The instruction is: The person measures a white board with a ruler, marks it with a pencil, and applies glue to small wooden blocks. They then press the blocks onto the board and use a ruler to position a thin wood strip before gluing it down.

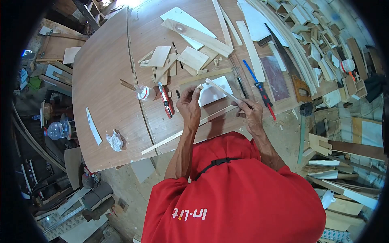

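Observation:
My left hand (189,106) is closed in a pinch on a small light piece (199,86) above the table. My right hand (250,113) grips the near end of a thin wooden strip (222,89), which points away to the upper left, its far tip close to the small piece. Beneath both hands a white board (214,96) lies flat on the brown table (101,81). A long thin strip (174,137) runs along the table's near edge. Left of my left hand is a red and grey utility knife (165,100).
A glue jar (146,93) with a brush stands left of the knife. Wood offcuts (193,58) are piled beyond the hands. At the right lie a blue and red tool (261,90) and a handsaw (300,88). Crumpled white material (115,140) sits near the left edge.

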A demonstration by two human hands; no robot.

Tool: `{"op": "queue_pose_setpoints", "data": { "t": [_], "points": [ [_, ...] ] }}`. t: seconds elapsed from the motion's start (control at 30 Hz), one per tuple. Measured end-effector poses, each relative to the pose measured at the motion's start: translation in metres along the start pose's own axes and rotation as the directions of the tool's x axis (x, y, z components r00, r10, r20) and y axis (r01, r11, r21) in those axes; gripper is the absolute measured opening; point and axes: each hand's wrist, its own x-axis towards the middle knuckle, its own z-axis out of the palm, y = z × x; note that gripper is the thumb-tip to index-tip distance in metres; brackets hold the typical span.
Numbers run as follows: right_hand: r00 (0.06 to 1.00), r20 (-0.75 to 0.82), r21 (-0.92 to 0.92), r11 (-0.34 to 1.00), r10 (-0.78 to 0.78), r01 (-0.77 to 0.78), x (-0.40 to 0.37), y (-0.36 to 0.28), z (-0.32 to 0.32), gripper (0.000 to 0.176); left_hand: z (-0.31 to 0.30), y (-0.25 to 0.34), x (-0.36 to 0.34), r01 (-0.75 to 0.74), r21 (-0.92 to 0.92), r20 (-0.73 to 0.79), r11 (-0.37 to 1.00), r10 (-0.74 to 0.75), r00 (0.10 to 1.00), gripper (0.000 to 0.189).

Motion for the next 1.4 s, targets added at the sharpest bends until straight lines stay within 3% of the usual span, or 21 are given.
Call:
{"op": "queue_pose_setpoints", "data": {
  "t": [0.13, 0.2, 0.23, 0.3, 0.5, 0.63, 0.87, 1.03, 1.27, 1.4],
  "points": [
    [0.998, 0.009, 0.14, 0.988, 0.061, -0.062, -0.004, 0.003, 0.008, 0.023, 0.005, 0.009, -0.003, -0.105, 0.06, -0.004, 0.993, 0.106, 0.994, 0.016],
    [0.999, 0.025, 0.176, 0.983, 0.045, -0.049, -0.005, 0.008, 0.011, 0.022, 0.006, 0.011, -0.002, 0.041, -0.028, -0.001, 0.999, -0.041, 0.999, 0.015],
    [0.999, 0.04, 0.214, 0.976, 0.029, -0.037, -0.004, 0.01, 0.012, 0.022, 0.004, 0.01, 0.0, 0.04, -0.029, -0.002, 0.999, -0.04, 0.999, 0.015],
    [0.998, 0.057, 0.213, 0.976, 0.024, -0.035, -0.005, 0.011, 0.013, 0.022, 0.002, 0.007, 0.002, 0.293, -0.234, 0.016, 0.927, -0.298, 0.955, 0.016],
    [0.998, 0.057, 0.094, 0.995, -0.031, 0.026, -0.007, 0.015, 0.017, 0.022, -0.003, 0.003, 0.002, 0.436, -0.477, 0.129, 0.763, -0.43, 0.894, 0.012],
    [0.988, 0.021, -0.122, 0.981, -0.151, 0.153, -0.007, 0.018, 0.017, 0.022, -0.008, 0.004, 0.002, 0.472, -0.488, 0.175, 0.735, -0.447, 0.877, 0.012],
    [0.986, -0.056, -0.127, 0.981, -0.156, 0.148, -0.004, 0.01, 0.016, 0.023, -0.015, -0.005, 0.003, 0.466, -0.434, 0.169, 0.771, -0.439, 0.883, 0.01],
    [0.974, 0.043, -0.292, 0.929, -0.223, 0.225, -0.008, 0.008, 0.009, 0.023, -0.017, -0.013, 0.006, 0.451, -0.432, 0.136, 0.781, -0.438, 0.889, 0.011],
    [0.986, -0.036, -0.209, 0.966, -0.165, 0.154, -0.005, 0.004, 0.013, 0.022, -0.013, -0.01, 0.005, 0.474, -0.368, 0.137, 0.8, -0.457, 0.879, 0.011],
    [0.965, 0.039, -0.303, 0.917, -0.26, 0.259, -0.004, 0.012, 0.011, 0.021, -0.013, -0.013, 0.004, 0.462, -0.357, 0.137, 0.812, -0.443, 0.886, 0.011]
  ]
}}
